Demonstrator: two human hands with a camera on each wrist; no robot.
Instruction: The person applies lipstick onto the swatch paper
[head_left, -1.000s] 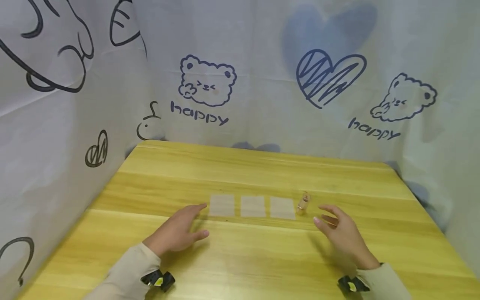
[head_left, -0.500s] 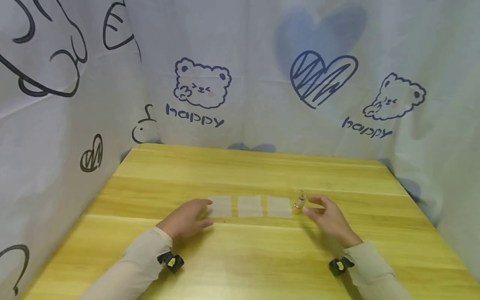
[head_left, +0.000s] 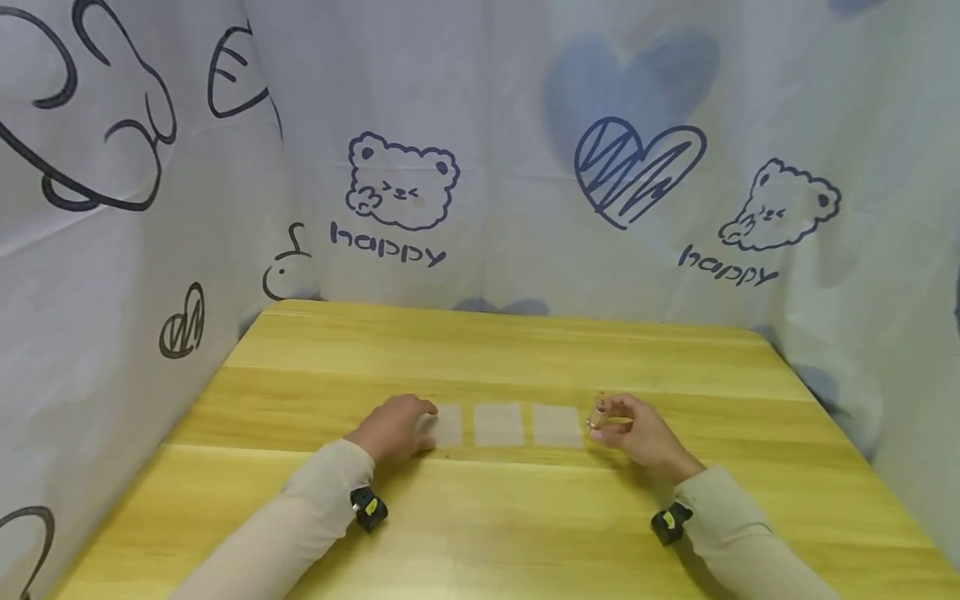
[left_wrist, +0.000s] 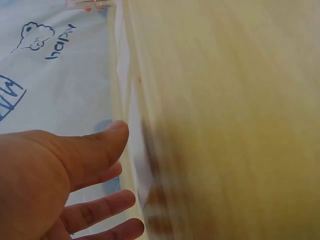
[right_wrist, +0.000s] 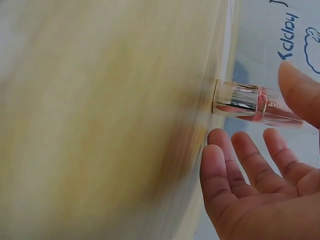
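A small clear pink lipstick tube with a shiny metallic base stands upright on the wooden table, just right of a row of three pale squares. My right hand is at the tube; in the right wrist view its thumb overlaps the upper end of the tube, while the spread fingers lie apart from it. My left hand is beside the left square, partly covering it, with thumb and fingers apart and nothing between them. The middle square and right square lie flat.
The yellow wood-grain table reaches back to a white cloth wall with drawn bears and hearts. Another cloth hangs along the left side. Each wrist wears a small black camera, such as the left one.
My right hand has moved left to the lipstick tube. My left hand has moved right, onto the edge of the left square. The head view has shifted slightly.
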